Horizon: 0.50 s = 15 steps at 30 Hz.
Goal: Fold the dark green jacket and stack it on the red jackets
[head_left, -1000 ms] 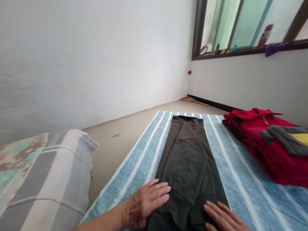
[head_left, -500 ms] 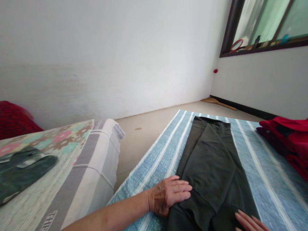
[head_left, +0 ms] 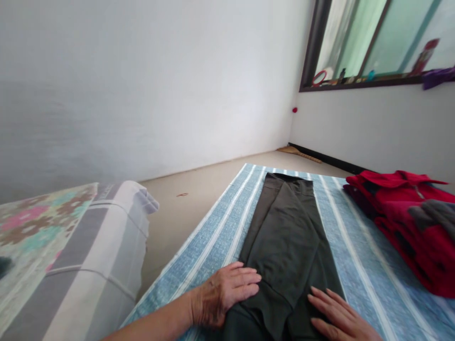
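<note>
A pair of dark olive trousers [head_left: 284, 241] lies stretched lengthwise on a blue-and-white striped mat [head_left: 359, 265], folded leg over leg. My left hand [head_left: 223, 293] rests flat, fingers spread, on the near left edge of the trousers, partly on the mat. On the near right part of the trousers lies my right hand [head_left: 337, 317], palm down with fingers apart. Neither hand grips anything.
A stack of folded red garments with a grey piece on top [head_left: 408, 222] sits on the mat's right side. At left is a mattress with a floral sheet [head_left: 71, 255]. Bare floor [head_left: 199, 189] lies between them. A window sill [head_left: 373, 80] holds small items.
The view swung left and then back right; the red stack is in fuller view again. Both hands stay flat on the near end of the trousers.
</note>
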Motion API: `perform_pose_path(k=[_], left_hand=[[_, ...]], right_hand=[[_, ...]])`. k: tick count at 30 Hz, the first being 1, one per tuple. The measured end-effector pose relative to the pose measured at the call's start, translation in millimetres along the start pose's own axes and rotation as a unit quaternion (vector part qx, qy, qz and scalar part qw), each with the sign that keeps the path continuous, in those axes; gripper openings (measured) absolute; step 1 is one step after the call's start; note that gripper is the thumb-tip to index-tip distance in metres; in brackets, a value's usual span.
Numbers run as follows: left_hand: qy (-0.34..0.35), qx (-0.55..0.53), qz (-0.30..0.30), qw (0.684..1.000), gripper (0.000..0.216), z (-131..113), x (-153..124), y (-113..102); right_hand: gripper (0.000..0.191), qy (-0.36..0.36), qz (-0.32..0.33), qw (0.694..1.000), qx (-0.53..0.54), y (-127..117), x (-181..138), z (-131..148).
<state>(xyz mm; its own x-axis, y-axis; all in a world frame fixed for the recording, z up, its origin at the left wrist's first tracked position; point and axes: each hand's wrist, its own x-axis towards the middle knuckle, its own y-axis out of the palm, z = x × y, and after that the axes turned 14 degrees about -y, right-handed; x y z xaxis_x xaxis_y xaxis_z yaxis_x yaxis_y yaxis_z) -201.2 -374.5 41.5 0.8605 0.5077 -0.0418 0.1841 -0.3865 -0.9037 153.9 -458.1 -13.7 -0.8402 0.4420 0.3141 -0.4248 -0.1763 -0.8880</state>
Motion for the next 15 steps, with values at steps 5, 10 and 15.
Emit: perform_pose_path(k=[5, 10, 15], left_hand=[[0.014, 0.006, 0.029, 0.999, 0.057, -2.6, 3.8, -16.2], [0.019, -0.011, 0.055, 0.998, 0.054, -1.8, 9.4, -27.7], [0.018, -0.058, 0.058, 0.996, 0.05, -9.2, 23.8, -55.4]], right_hand=[[0.033, 0.09, -0.032, 0.994, 0.056, -6.0, 10.2, 9.2], [0.023, 0.059, -0.051, 0.994, 0.073, -12.4, 23.8, 3.0], [0.037, 0.063, -0.096, 0.967, 0.227, -36.4, 26.8, 1.0]])
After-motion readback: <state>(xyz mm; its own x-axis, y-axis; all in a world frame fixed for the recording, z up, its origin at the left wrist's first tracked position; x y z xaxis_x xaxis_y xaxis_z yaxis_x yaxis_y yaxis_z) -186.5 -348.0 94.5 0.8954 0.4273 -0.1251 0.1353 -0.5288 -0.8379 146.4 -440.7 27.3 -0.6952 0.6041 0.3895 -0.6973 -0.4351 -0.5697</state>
